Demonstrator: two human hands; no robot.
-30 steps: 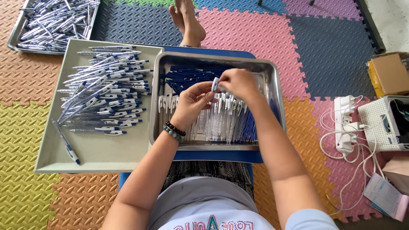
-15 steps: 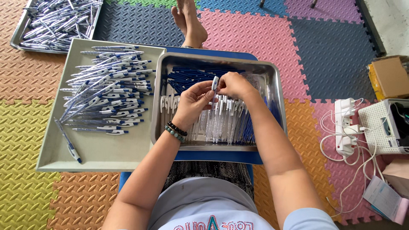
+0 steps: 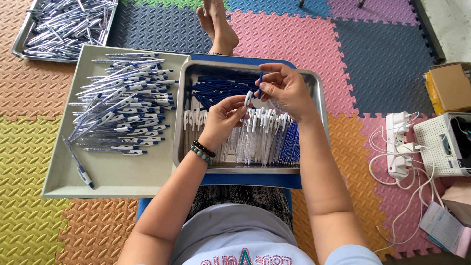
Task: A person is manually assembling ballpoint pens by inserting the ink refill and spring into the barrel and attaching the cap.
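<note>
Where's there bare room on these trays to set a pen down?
The beige tray is bare along its near edge and right side, below the pen pile, apart from one stray pen. The steel tray is crowded: blue parts at the back, clear barrels in front, left hand and right hand above.

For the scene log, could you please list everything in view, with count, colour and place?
Metal tray: one, silver, centre, holding clear barrels and blue pen parts.
Beige tray: one, left, under a pile of assembled pens, too many to count.
Second metal tray: one, top left, with more pens.
Foam mats: multicoloured, floor.
Power strip: one, white, right.
Cardboard box: one, brown, far right.
Bare foot: another person's, top.
Left hand: holds a clear barrel.
Right hand: holds a blue part.
</note>
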